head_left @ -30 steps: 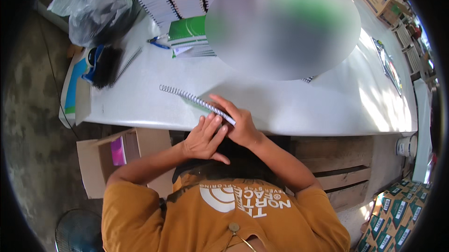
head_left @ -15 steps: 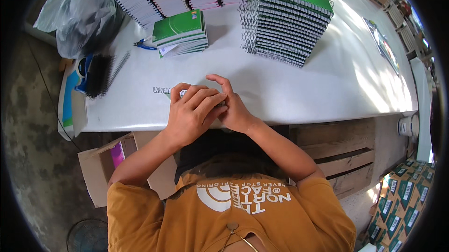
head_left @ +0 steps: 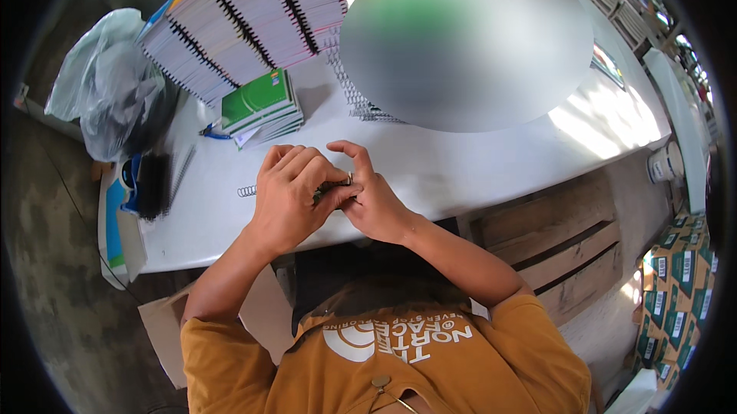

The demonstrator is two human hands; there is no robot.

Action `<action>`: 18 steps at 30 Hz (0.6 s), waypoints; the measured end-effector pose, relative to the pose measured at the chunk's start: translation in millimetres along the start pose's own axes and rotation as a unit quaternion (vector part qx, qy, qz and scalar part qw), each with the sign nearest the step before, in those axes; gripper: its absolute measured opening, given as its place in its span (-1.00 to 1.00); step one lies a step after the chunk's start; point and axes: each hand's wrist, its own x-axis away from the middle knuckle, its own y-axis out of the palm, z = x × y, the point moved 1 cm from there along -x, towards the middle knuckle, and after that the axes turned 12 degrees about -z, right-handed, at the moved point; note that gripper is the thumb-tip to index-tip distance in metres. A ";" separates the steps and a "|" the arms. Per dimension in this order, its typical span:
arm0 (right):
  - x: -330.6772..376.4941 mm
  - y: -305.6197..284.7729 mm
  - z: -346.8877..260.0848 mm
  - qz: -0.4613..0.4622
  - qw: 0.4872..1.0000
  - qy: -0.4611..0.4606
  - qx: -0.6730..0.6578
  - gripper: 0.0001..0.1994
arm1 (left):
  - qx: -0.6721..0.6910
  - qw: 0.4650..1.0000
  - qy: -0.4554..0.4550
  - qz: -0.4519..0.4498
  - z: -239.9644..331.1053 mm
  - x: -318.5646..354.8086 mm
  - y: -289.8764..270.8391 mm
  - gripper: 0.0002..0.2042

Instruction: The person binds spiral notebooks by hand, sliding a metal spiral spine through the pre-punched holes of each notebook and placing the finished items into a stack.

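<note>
A metal wire coil (head_left: 246, 191) sticks out beyond the left side of my left hand, low over the front of the table. It belongs to a small spiral notebook, mostly hidden beneath my hands. My left hand (head_left: 288, 195) is closed over it, fingers bent, thumb reaching toward the right. My right hand (head_left: 372, 203) meets it at the other end; its thumb and curled fingers grip there while the index finger stands raised and bent. Beyond them lies a short stack of green notebooks (head_left: 257, 99), with blue-handled pliers (head_left: 214, 132) at its left.
Thick black-bound books (head_left: 246, 22) stand behind. A blurred patch covers most of a wire-bound stack (head_left: 361, 103) at right. Loose black coils (head_left: 156, 183), a plastic bag (head_left: 115, 84) and an open carton (head_left: 165, 322) are left. A wooden crate (head_left: 553, 245) sits under the white table (head_left: 453, 160).
The view has turned, so the table things appear lower and further left. Both hands stay together at the notebook; the left fingertips have drawn back from the right hand.
</note>
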 end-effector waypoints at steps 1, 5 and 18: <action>0.9 -5.6 -9.4 0.012 1.000 -0.003 0.017 -0.34 | 0.018 1.000 0.006 0.008 3.9 -5.8 -3.5 -0.78; -2.4 -32.9 -37.4 0.059 0.990 -0.092 0.088 -0.30 | 0.063 0.996 0.055 0.042 20.6 -33.8 -28.3 -0.78; -4.2 -61.0 -59.9 0.084 0.991 -0.092 -0.051 -0.33 | 0.244 0.969 0.009 0.045 16.1 -51.0 -36.1 -0.86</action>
